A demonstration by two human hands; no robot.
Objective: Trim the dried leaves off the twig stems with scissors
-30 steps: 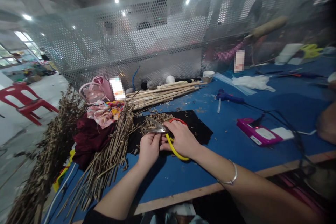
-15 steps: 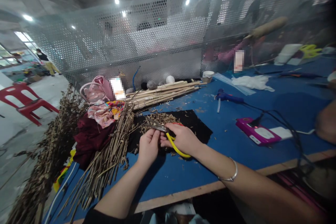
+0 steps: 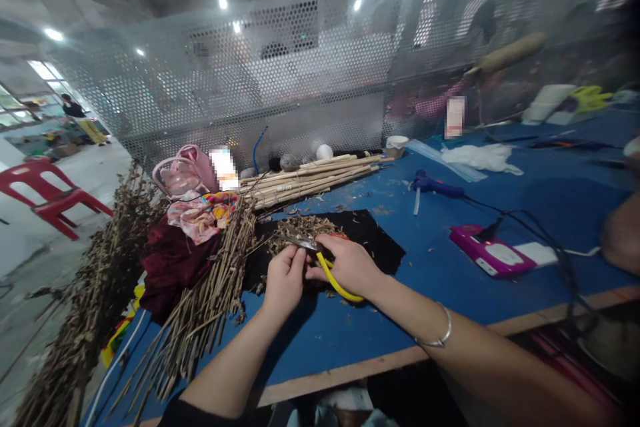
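Blue tabletop (image 3: 440, 287) runs from a pale wooden front edge back to a perforated metal screen (image 3: 300, 67) that closes off the far side. Near the middle lies a black cloth (image 3: 383, 243), strewn with dry clippings (image 3: 306, 223). Over its near edge, the right hand (image 3: 350, 265) is closed around the yellow handle of a pair of shears (image 3: 327, 273), whose metal blades point left and away. The left hand (image 3: 284, 278) is curled shut with its fingertips pinched right at the blades; what it pinches is too small to tell.

Just left of the hands, a heap of dry stalks (image 3: 200, 307) crowds the cloth and spills over the tabletop's left corner. Behind it, a bundle of pale sticks (image 3: 310, 180) lies near the screen.

Right of the cloth there is bare blue surface as far as a pink device (image 3: 483, 253). A blue glue gun (image 3: 435, 185) lies farther back, its dark cable trailing toward the right edge. Both forearms cross the front edge.
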